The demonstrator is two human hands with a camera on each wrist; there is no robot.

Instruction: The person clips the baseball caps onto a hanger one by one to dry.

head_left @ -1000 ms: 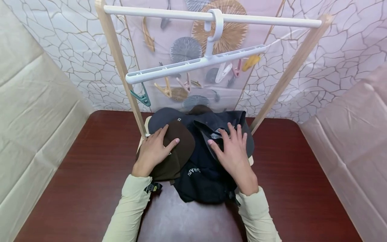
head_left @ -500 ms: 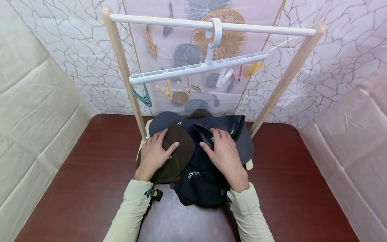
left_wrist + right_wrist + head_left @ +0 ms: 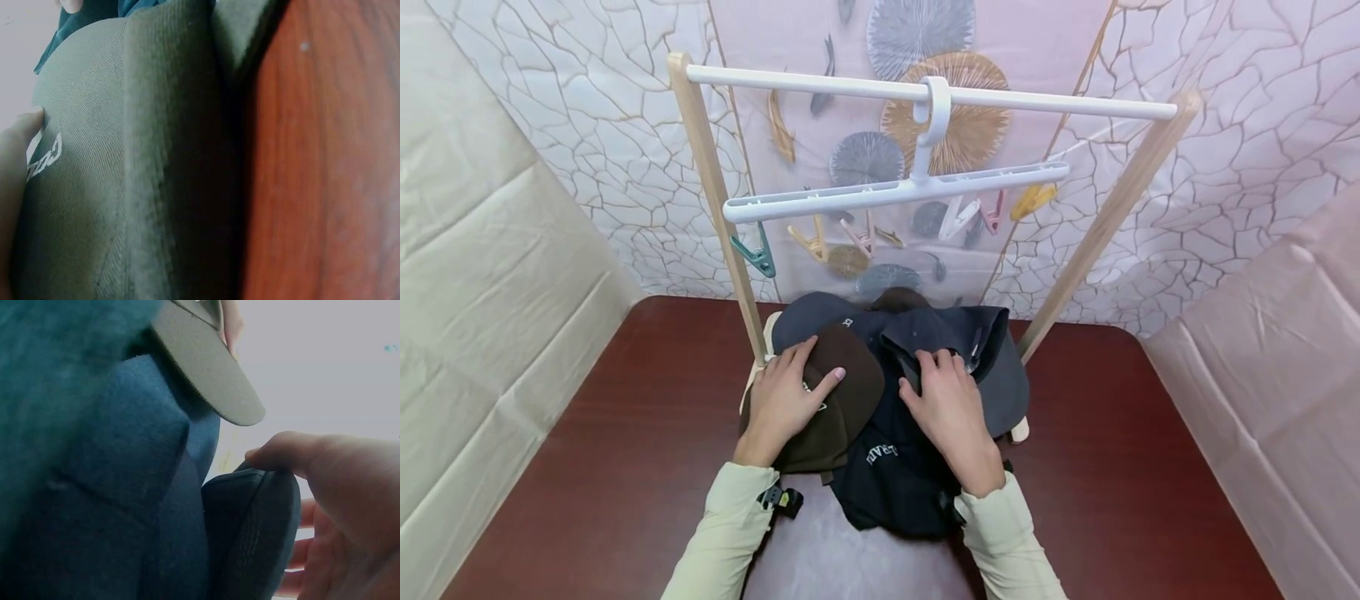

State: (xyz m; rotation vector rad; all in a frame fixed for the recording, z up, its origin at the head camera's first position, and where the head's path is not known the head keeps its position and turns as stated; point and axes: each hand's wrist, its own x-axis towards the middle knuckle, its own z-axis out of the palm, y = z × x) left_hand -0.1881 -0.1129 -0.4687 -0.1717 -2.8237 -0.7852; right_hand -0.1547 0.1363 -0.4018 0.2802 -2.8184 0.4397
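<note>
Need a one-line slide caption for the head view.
Left hand on a brown cap, right hand holding a dark cap, below a white hanger with colored clips.

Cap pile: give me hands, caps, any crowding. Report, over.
Left hand on brown cap. Right hand pinching edge of dark cap. Crowding: brown cap overlaps lettered black cap.

1. Brown cloth cap (image 3: 853, 371): white lettering (image 3: 822, 407) partly covered by left hand (image 3: 782, 404).
2. Left hand cut off, left wrist view's left edge.
3. Rear brown rounded cloth piece (image 3: 898, 298): mostly hidden.
4. Right hand (image 3: 953, 408): fingers partly behind dark grey-blue cloth cap (image 3: 253, 525), right wrist view.
5. Teal-tinted cloth (image 3: 56, 362): blurred, cut off.
</note>
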